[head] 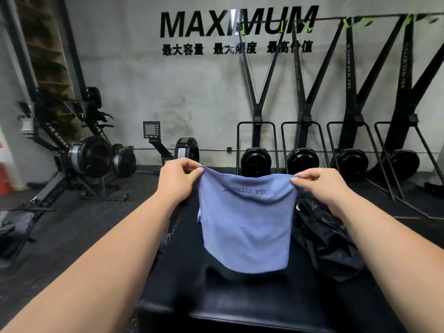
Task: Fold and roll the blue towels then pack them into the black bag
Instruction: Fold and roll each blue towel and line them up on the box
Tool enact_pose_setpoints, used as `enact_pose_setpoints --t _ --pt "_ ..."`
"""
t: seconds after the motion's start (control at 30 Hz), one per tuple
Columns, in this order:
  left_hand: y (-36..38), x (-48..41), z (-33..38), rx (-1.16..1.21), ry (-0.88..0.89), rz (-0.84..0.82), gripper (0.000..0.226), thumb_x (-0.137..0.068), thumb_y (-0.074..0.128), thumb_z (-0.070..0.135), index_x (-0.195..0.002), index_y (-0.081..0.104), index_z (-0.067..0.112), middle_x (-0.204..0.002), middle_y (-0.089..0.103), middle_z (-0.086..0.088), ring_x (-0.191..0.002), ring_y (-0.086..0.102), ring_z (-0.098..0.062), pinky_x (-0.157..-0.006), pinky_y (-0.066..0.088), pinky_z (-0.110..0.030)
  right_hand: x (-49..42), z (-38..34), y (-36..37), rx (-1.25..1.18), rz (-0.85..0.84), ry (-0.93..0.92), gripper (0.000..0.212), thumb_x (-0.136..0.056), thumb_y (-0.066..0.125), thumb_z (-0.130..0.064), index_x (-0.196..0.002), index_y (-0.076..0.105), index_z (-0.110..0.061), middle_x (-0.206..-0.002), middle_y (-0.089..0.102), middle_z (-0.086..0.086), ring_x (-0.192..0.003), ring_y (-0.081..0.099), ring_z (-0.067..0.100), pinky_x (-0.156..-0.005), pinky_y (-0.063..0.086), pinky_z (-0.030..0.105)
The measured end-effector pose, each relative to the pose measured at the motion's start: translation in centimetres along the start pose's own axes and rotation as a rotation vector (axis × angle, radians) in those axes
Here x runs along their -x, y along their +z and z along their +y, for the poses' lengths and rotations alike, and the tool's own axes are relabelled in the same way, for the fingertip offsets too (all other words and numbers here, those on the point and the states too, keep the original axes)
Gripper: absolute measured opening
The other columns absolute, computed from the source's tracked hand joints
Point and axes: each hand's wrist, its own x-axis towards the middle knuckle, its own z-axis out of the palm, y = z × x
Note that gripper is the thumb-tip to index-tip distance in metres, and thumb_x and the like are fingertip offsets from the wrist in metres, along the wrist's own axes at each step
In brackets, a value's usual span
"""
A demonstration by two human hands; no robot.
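Note:
A blue towel (245,227) with dark lettering near its top hangs in the air above a black padded box (240,299). My left hand (179,176) pinches its upper left corner. My right hand (317,183) pinches its upper right corner. The towel hangs doubled, a second layer showing at its left edge, and its lower edge hovers just above the box top. The black bag (322,239) lies crumpled on the box to the right of the towel, under my right forearm.
Rowing machines (79,155) stand on the dark floor at the left. Several ski machines (302,159) line the grey wall behind the box. The box's front edge is near the bottom of the view.

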Motion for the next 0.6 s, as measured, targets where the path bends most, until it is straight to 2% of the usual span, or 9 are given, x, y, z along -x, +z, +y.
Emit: enact_pose_setpoints --t 0.07,0.13,0.23,0.3,0.43,0.5,0.57,0.6 --pt "-0.2 -0.1 -0.2 -0.052 -0.026 0.045 0.004 -0.091 0.078 0.033 -0.087 0.077 0.034 -0.083 0.074 0.018 -0.085 0.07 -0.008 -0.079 0.054 -0.03 0.5 -0.7 0.0 -0.132 -0.033 0.013 0.014 -0.084 0.088 -0.023 -0.094 0.082 -0.015 -0.075 0.07 0.001 -0.061 0.052 0.013 -0.056 0.044 0.022" --pt "-0.5 -0.2 -0.6 -0.133 -0.06 0.059 0.008 -0.091 0.077 0.032 -0.084 0.074 0.035 -0.082 0.073 0.016 -0.087 0.071 -0.013 -0.082 0.056 -0.034 0.2 -0.8 -0.1 -0.103 0.104 -0.033 0.014 -0.083 0.089 -0.026 -0.092 0.082 -0.018 -0.074 0.072 -0.006 -0.058 0.056 0.004 -0.06 0.045 0.016" --pt "-0.6 -0.2 -0.7 -0.13 -0.068 0.032 0.01 -0.089 0.08 0.031 -0.082 0.073 0.033 -0.082 0.074 0.014 -0.085 0.071 -0.013 -0.083 0.057 -0.034 0.2 -1.0 0.0 -0.005 0.051 -0.068 0.011 -0.083 0.09 -0.03 -0.084 0.082 -0.023 -0.067 0.07 -0.01 -0.058 0.055 0.007 -0.068 0.044 0.025" --pt "-0.7 0.0 -0.5 -0.151 -0.067 0.022 0.012 -0.088 0.08 0.031 -0.08 0.072 0.034 -0.08 0.072 0.015 -0.084 0.07 -0.013 -0.081 0.057 -0.034 0.2 -0.6 0.0 0.076 0.113 -0.079 0.011 -0.083 0.089 -0.033 -0.081 0.08 -0.027 -0.068 0.071 -0.011 -0.062 0.059 0.01 -0.07 0.045 0.027" --pt "-0.9 0.7 -0.7 -0.269 -0.105 -0.063 0.015 -0.087 0.08 0.029 -0.076 0.071 0.032 -0.077 0.069 0.016 -0.081 0.068 -0.013 -0.072 0.053 -0.031 0.4 -0.5 -0.3 0.119 0.077 -0.062 0.01 -0.082 0.089 -0.032 -0.08 0.08 -0.026 -0.07 0.075 -0.006 -0.071 0.071 0.015 -0.068 0.053 0.028" --pt "-1.0 1.0 -1.0 -0.204 -0.125 -0.123 0.011 -0.087 0.083 0.027 -0.079 0.075 0.029 -0.076 0.072 0.013 -0.075 0.067 -0.007 -0.067 0.049 -0.028 0.8 -0.5 -0.6 0.133 0.064 -0.055 0.011 -0.083 0.089 -0.032 -0.081 0.08 -0.026 -0.069 0.074 -0.006 -0.063 0.065 0.008 -0.066 0.046 0.024" --pt "-1.3 1.2 -1.3 -0.042 -0.177 -0.188 0.008 -0.087 0.086 0.023 -0.082 0.079 0.024 -0.078 0.076 0.004 -0.065 0.063 -0.009 -0.064 0.048 -0.025 1.0 -0.2 -1.1 0.038 -0.022 0.0 0.011 -0.082 0.09 -0.032 -0.082 0.082 -0.024 -0.073 0.074 0.003 -0.063 0.059 0.012 -0.069 0.045 0.028" --pt "-1.7 1.3 -1.3 0.055 -0.213 -0.218 0.007 -0.087 0.087 0.022 -0.084 0.081 0.021 -0.08 0.077 -0.001 -0.064 0.06 -0.01 -0.062 0.048 -0.024 1.3 -0.3 -1.5 -0.005 -0.081 0.031 0.012 -0.081 0.09 -0.033 -0.084 0.082 -0.024 -0.075 0.073 0.009 -0.065 0.056 0.015 -0.066 0.042 0.031"
